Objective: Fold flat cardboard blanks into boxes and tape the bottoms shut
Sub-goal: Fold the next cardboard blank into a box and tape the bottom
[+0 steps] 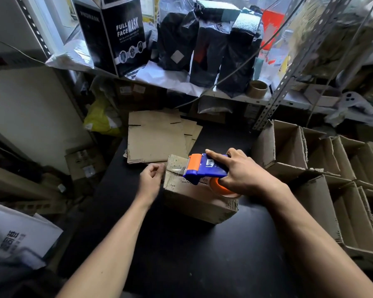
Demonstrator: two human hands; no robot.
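A folded cardboard box (194,201) stands bottom-up on the black table (181,254). Its two bottom flaps meet in a seam. My right hand (239,171) grips a blue and orange tape dispenser (205,168) that rests on the box's top, its orange front end near the seam's left part. A strip of clear tape shows at the dispenser's front. My left hand (150,179) sits against the box's left edge with fingers loosely curled, touching the cardboard near the seam. A stack of flat cardboard blanks (157,136) lies just beyond the box.
Several open, finished boxes (323,168) crowd the right side. A metal shelf (235,97) above holds black packages, a "Full Face Mask" box (123,33) and an empty tape core (257,89). White bags (15,235) lie at the lower left.
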